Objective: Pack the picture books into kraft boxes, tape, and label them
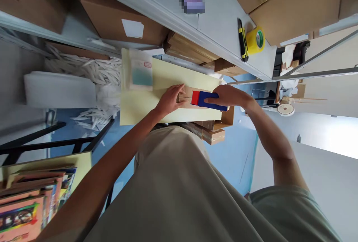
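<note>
My right grip point(229, 96) is wrapped around the blue-and-red tape dispenser point(207, 100) lying on the small cardboard box point(187, 94), which my flat, open left grip point(169, 100) presses onto the pale yellow tabletop point(140, 111).

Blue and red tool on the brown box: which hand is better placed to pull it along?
Probably the right. The right hand grips the blue and red tool resting on the brown box, while the left hand lies flat on the box, apparently holding it down.
</note>
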The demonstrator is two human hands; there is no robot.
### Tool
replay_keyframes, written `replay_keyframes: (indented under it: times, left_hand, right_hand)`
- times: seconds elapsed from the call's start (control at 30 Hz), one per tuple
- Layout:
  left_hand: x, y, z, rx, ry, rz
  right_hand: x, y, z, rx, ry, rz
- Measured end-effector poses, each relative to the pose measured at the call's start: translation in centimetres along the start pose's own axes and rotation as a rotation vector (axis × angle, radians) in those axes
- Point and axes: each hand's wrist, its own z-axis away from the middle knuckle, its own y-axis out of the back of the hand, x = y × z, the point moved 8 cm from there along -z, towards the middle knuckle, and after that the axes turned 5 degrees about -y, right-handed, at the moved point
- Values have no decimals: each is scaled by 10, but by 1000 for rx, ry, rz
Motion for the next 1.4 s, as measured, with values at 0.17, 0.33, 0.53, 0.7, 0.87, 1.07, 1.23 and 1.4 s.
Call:
replay_keyframes:
  times: [0.17,0.33,0.53,0.7,0.87,1.07,1.23,1.4]
  left_hand:
    - [1,2,10,-24,6,-56]
    - [6,7,16,-29,6,-147]
    - [12,13,18,-50,106,-303]
    - [19,17,21,-22,188,-375]
    - [22,21,28,-6,228,-424]
    - [22,27,31,20,265,-506]
    - [28,27,31,-6,273,-595]
    - [29,25,33,-68,300,-707]
  right_hand:
    - [25,-17,-21,-85,109,-136]
    - [38,-28,-36,-120,225,-224]
    - [109,-28,-39,-30,266,-189]
    - [217,-49,-37,-72,208,-252]
    - [251,-86,-77,-93,169,-268]
    - [228,-111,-118,-114,247,-343]
    - [243,-102,-111,-67,312,-377]
    - [252,-79,-83,-1,397,-336]
